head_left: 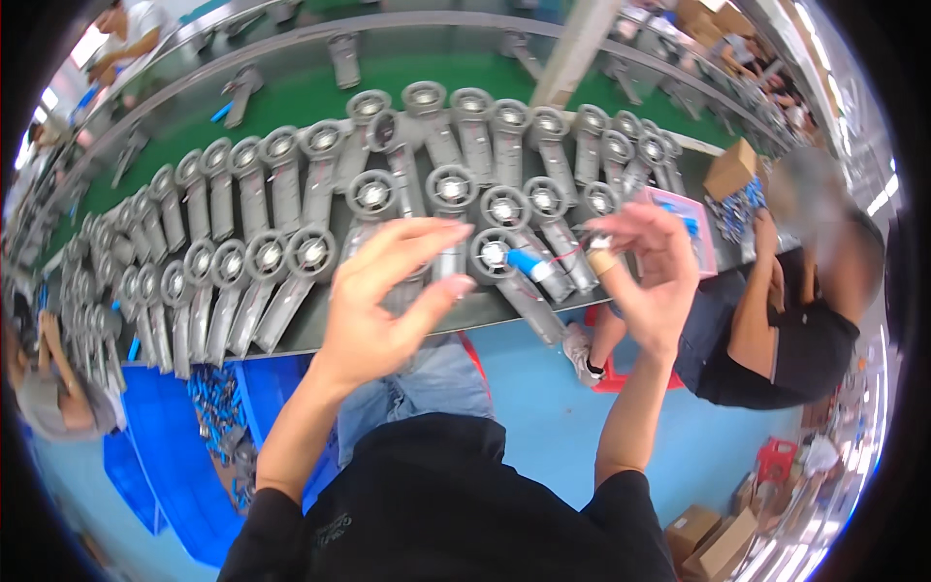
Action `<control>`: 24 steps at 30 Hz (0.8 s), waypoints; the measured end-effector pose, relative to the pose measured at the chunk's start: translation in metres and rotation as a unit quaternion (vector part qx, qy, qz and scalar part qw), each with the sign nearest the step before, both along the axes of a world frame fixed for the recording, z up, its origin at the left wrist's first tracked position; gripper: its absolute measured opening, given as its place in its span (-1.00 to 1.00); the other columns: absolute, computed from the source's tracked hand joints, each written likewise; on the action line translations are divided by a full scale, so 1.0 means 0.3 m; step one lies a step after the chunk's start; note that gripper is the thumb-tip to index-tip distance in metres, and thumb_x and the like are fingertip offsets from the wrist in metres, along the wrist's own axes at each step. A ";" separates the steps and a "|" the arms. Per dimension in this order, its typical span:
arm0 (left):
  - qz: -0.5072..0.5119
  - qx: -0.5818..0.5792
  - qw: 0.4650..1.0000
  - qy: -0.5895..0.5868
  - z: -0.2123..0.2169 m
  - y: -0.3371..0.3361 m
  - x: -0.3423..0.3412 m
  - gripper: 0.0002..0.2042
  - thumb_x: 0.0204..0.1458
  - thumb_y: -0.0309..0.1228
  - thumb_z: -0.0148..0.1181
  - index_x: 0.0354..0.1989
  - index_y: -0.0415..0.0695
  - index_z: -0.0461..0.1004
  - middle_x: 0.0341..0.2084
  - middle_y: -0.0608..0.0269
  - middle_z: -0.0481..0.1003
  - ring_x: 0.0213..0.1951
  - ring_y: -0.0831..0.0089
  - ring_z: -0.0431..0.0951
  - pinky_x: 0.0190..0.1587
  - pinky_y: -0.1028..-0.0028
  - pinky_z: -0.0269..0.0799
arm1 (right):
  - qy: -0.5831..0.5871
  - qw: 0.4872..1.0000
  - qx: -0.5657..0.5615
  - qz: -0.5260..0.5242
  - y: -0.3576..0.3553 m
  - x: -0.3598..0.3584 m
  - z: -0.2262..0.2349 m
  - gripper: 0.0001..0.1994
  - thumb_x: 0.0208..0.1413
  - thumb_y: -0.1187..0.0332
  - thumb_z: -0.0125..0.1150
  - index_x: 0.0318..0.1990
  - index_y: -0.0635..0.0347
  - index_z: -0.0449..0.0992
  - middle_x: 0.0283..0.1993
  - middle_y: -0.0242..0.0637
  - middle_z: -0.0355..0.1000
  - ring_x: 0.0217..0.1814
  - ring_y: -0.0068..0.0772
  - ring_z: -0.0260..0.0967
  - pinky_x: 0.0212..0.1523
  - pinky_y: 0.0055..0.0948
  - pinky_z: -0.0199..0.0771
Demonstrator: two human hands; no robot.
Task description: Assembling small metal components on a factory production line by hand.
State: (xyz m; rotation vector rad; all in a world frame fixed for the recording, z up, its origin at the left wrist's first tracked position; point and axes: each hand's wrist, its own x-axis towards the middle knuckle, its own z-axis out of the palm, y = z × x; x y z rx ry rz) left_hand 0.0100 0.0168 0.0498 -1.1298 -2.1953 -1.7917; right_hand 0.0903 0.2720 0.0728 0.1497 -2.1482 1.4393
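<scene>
My left hand [373, 308] hovers over the near edge of the bench, fingers spread from the thumb and nothing in them. Below its fingertips lie grey handheld fan housings [451, 189] with round heads. My right hand [658, 281] is raised over the bench, slightly blurred, with a tan wrap on its thumb [603, 264]. Its thumb and fingers close around a small dark piece that I cannot make out. Between my hands, a blue cylindrical battery [529, 266] lies by the head of one fan housing [493, 254], whose handle points toward the near edge.
Rows of fan housings [281, 150] cover the bench, with a green conveyor [291, 97] behind. Right of my hand are a pink tray [708, 238] and a cardboard box [732, 170]. A co-worker [805, 330] sits at right. Blue bins [165, 417] stand below left.
</scene>
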 end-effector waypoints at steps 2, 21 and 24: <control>-0.043 0.058 0.996 -0.042 -0.003 -0.007 0.017 -0.52 -0.10 -0.53 0.36 0.09 -0.26 0.51 -0.02 0.02 0.54 0.06 0.23 0.51 0.11 0.36 0.38 | -0.004 0.995 0.024 0.095 -0.113 -0.042 -0.023 -0.52 -0.08 0.69 0.32 0.06 0.28 0.38 -0.11 -0.13 0.57 -0.15 -0.49 0.51 -0.14 -0.53 0.47; 0.084 -0.294 0.941 0.142 -0.186 -0.188 0.091 -0.71 -0.06 -0.51 0.26 -0.10 -0.09 0.49 -0.40 0.17 0.34 -0.58 0.18 0.50 -0.52 0.30 0.41 | -0.176 0.982 -0.020 0.057 -0.400 -0.027 -0.256 -0.81 0.03 0.63 0.28 -0.17 0.32 0.57 -0.17 -0.33 0.48 -0.53 -0.79 0.25 -0.49 -0.71 0.26; 0.120 -0.264 0.947 0.139 -0.222 -0.164 0.083 -0.82 -0.03 -0.54 0.26 -0.22 -0.10 0.57 -0.50 0.24 0.40 -0.65 0.43 0.41 -0.57 0.46 0.33 | -0.145 0.988 -0.038 0.036 -0.441 -0.023 -0.288 -0.79 -0.01 0.65 0.30 -0.17 0.31 0.58 -0.11 -0.30 0.51 -0.56 -0.81 0.22 -0.54 -0.73 0.22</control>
